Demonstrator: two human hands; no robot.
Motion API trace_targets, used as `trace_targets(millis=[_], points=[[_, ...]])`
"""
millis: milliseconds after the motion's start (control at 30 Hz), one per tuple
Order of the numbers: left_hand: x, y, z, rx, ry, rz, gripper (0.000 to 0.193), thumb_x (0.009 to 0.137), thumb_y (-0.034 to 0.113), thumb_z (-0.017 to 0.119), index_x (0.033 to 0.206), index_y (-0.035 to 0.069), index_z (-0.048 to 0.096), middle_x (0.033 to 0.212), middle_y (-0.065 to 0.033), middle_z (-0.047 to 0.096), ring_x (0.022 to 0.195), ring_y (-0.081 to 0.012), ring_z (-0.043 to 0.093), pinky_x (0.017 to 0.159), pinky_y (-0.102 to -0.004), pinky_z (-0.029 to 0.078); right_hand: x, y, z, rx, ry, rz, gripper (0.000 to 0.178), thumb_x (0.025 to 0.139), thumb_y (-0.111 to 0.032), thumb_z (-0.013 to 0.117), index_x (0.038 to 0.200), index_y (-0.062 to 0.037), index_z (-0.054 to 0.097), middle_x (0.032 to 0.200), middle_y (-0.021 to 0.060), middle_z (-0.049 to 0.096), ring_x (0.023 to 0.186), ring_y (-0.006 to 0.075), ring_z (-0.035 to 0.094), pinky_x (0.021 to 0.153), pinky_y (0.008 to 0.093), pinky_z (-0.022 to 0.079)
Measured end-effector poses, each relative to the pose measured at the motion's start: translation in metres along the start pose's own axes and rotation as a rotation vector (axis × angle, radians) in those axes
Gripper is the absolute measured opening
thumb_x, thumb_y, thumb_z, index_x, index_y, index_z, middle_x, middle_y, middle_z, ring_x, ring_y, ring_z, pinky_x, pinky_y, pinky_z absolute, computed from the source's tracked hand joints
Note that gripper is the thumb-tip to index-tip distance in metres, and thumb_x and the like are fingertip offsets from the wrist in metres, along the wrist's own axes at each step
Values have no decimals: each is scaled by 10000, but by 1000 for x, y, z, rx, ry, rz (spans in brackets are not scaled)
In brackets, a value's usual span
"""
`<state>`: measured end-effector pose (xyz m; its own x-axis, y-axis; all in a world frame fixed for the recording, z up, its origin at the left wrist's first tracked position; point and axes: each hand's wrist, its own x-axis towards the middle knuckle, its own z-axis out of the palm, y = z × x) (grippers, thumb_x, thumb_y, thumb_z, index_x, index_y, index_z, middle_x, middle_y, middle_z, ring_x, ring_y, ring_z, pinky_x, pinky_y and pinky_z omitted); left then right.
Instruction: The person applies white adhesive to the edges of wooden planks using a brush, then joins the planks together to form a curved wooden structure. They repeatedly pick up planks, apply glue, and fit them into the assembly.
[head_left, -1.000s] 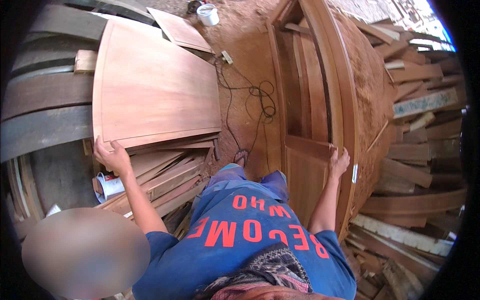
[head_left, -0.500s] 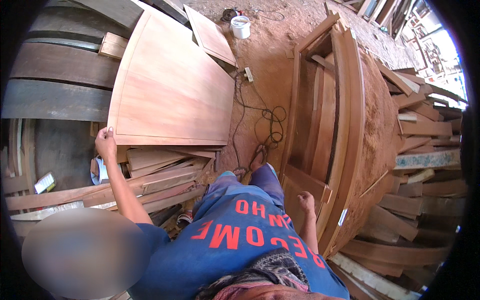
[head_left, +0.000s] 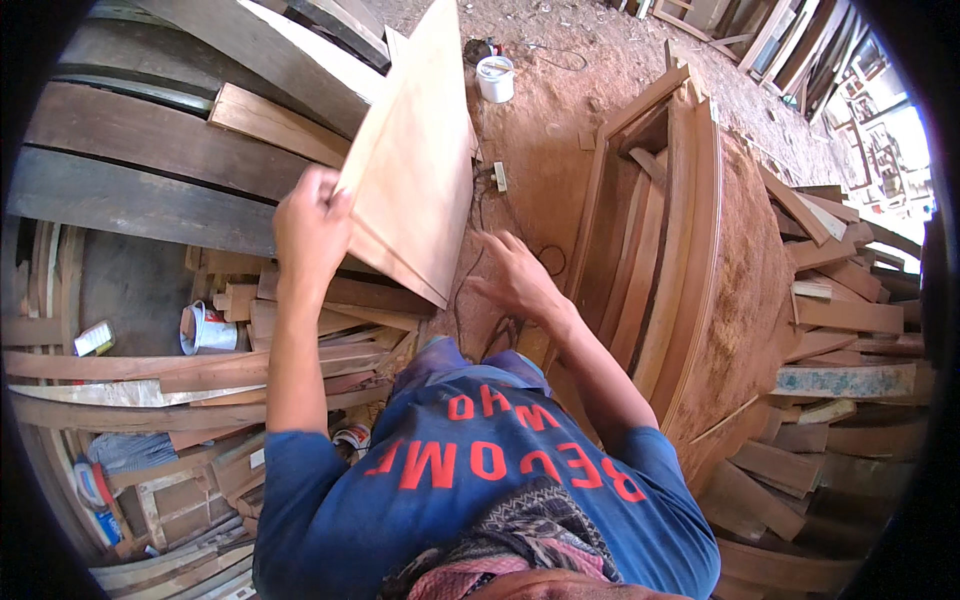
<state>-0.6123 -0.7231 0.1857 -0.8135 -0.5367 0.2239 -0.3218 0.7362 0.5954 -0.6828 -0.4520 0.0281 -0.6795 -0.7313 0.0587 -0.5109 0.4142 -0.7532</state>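
A broad, pale wooden panel point(head_left: 415, 165) stands tilted up in front of me, its left edge raised above the planks. My left hand point(head_left: 313, 225) is closed on that raised edge, fingers curled over the rim. My right hand point(head_left: 520, 280) is off the panel, a little right of its lower corner, with fingers stretched apart and nothing in them. Slight blur softens both hands.
Dark boards point(head_left: 150, 195) lie at left, and a white bucket with a handle point(head_left: 210, 332) stands below them. A wooden frame point(head_left: 690, 260) stands at right beside piled offcuts point(head_left: 840, 315). Farther off are a white pail point(head_left: 495, 82) and a cable with a socket block point(head_left: 499, 177).
The panel's left edge has been lifted and swung rightward by my left hand, turning it from lying flat to steeply tilted. My right hand has risen from my side toward the panel, opening.
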Motion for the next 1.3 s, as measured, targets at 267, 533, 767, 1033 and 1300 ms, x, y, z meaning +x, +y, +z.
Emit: trace_targets(millis=[267,533,767,1033,1300], points=[[117,132,93,252,-150,213,348,872,188,620,1147,-15,558,1014,-259,724,994,-432,700,908,-474,536,115,-48,12,41,564,-47,992,834,-307,793,1524,125,225,1473,389,390,1394,510,395,1151,524,369],[176,161,105,27,-211,153,525,929,471,671,1214,33,629,1036,-184,747,1003,-326,719,913,-417,543,165,6,-64,65,589,127,745,884,-15,546,1544,81,214,1248,345,599,972,478,681,823,518,570],[201,51,100,-138,-299,163,413,936,323,728,1191,4,664,1038,-141,733,960,-212,690,870,-339,537,178,51,-118,122,628,227,734,863,14,622,1535,-195,414,1086,189,736,966,302,742,847,409,590],[125,30,-2,-978,-1055,525,270,986,103,634,1236,6,665,1189,-150,695,1071,-245,675,949,-378,539,190,114,-165,278,655,253,471,869,84,586,1331,-4,581,1155,89,714,1062,161,660,926,313,525],[139,3,-43,-1692,-1403,1000,416,987,-26,539,1374,89,636,1213,-236,660,1052,-373,671,894,-428,549,188,149,-187,413,693,427,475,865,104,613,1323,-9,563,1139,97,708,996,175,685,870,306,561]])
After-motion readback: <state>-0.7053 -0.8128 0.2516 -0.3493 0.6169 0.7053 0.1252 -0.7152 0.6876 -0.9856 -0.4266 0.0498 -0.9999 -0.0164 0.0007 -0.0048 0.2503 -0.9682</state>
